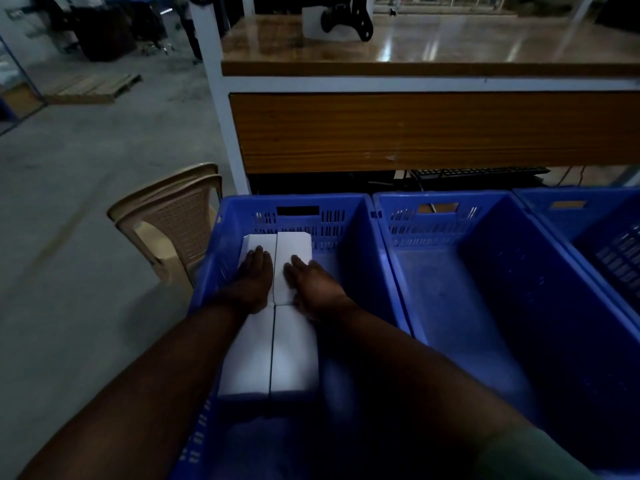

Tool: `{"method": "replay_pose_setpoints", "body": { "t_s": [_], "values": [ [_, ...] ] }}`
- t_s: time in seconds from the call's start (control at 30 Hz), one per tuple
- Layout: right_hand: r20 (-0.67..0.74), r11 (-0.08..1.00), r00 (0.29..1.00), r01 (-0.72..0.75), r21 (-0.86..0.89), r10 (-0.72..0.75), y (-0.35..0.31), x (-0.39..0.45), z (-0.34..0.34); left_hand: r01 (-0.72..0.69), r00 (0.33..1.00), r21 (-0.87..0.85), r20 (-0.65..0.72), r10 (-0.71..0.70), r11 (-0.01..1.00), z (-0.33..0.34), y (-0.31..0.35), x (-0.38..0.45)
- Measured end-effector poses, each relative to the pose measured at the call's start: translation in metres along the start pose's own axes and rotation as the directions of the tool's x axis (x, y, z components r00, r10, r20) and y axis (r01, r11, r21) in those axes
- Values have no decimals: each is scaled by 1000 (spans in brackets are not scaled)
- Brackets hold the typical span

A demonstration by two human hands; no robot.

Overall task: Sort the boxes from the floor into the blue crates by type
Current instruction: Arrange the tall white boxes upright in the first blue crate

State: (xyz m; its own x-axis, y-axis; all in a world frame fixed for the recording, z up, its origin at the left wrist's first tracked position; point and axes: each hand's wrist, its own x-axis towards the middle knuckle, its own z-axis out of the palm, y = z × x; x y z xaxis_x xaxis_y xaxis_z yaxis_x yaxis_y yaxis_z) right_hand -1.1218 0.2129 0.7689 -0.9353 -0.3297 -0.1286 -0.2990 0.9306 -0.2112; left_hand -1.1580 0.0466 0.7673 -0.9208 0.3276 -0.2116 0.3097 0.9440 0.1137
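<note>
Nearby, beige chairs [173,220] beside left crate [360,271]

L crate [360,258] – boxes [270,355] fill left | right strip free

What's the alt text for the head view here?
Both of a person's hands, left hand and right hand, rest flat on white boxes laid side by side in the leftmost blue crate. The middle blue crate beside it holds nothing visible; stacked beige plastic chairs and a wooden workbench stand behind.
</note>
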Motion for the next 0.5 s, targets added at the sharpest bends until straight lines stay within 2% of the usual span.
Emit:
{"method": "replay_pose_setpoints", "body": {
  "t_s": [0.1,0.2,0.3,0.4,0.5],
  "values": [
    [3,998,999,-37,48,37,-3,-5,-4,14,1000,43,13,-15,999,-3,0,-2],
    [34,996,998,-57,71,54,-5,-12,-7,96,994,-59,56,-92,994,-15,1,-7],
    [33,996,998,-49,75,46,-10,-15,-9,129,990,4,52,-129,992,-29,7,-15],
    [-121,984,990,-52,172,73,-19,-22,-21,43,999,-53,-22,-44,998,-47,10,-24],
    [-415,948,904,40,316,101,-33,-39,-34,-35,974,-274,-226,-29,961,-62,4,-44]
  ]
}}
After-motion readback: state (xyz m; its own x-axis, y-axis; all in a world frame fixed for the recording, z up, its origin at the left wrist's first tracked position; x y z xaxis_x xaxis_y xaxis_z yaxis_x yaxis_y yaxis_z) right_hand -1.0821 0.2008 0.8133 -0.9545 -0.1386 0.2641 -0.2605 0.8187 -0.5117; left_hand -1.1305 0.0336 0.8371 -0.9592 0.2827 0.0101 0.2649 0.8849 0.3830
